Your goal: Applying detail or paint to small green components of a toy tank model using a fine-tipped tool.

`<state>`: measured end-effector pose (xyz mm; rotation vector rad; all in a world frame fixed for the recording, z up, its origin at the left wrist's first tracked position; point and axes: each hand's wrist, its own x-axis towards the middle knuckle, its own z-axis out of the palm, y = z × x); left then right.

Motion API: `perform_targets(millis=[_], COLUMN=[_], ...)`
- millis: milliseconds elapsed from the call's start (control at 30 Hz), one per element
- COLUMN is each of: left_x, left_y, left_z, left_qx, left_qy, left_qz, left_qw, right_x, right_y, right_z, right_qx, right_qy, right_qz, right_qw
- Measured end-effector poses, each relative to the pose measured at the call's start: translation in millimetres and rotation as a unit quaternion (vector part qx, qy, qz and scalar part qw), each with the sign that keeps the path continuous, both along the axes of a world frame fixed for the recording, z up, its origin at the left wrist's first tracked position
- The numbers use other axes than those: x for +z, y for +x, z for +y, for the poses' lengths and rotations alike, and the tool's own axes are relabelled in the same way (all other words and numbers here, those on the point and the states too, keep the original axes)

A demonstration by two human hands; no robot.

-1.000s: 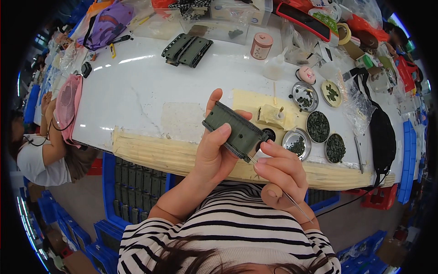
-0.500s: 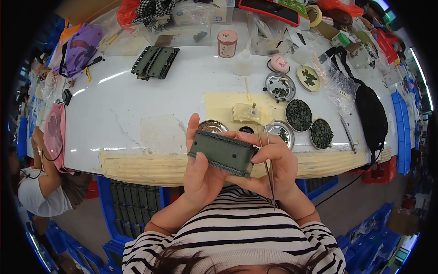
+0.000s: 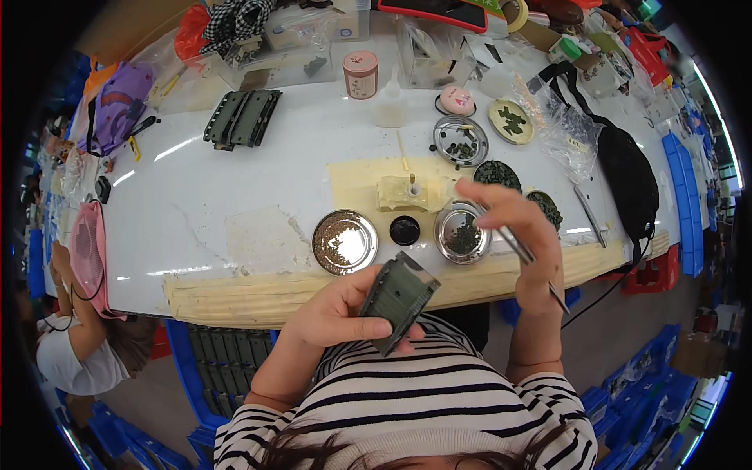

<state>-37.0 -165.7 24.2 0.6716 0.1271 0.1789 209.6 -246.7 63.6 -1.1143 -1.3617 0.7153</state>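
Note:
My left hand point(image 3: 335, 315) is closed around a dark green, ribbed plastic housing point(image 3: 401, 301), held tilted above the table's front edge. The thumb lies along its lower side. Raised to the right is my right hand point(image 3: 533, 235), with metal tweezers point(image 3: 517, 246) lying across the palm. Its fingers reach toward a shallow steel dish point(image 3: 445, 249) of small dark green bits. A round black pot point(image 3: 404, 230) stands left of that dish. Farther left is another steel dish point(image 3: 363, 244) with tiny brownish grains. Part of a tin of green pieces point(image 3: 497, 175) is hidden behind the right hand.
Similar green housings point(image 3: 243, 119) lie at the back left. Behind the dishes stand a yellowed block point(image 3: 403, 193), a squeeze bottle point(image 3: 389, 108) and a pink tin point(image 3: 360, 74). A black bag point(image 3: 623, 176) lies right. Another person point(image 3: 74, 345) sits far left.
My right hand has left the housing and moved right and up with the tweezers. The housing, now in my left hand alone, has turned steeper and lower. The view has shifted slightly.

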Motion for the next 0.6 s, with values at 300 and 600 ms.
perform_targets(millis=[300,600], left_x=[8,8], left_y=[5,3], left_z=[-11,-14], left_qx=[0.177,0.219], left_qy=[0.096,0.117], left_qz=[0.081,0.106], left_qw=[0.976,0.963], right_x=[-15,-24], right_y=[60,69], right_z=[29,41], right_qx=[-0.164,-0.118], right_qy=[-0.08,-0.085], right_qz=[-0.429,-0.477], right_qw=[0.885,0.867])
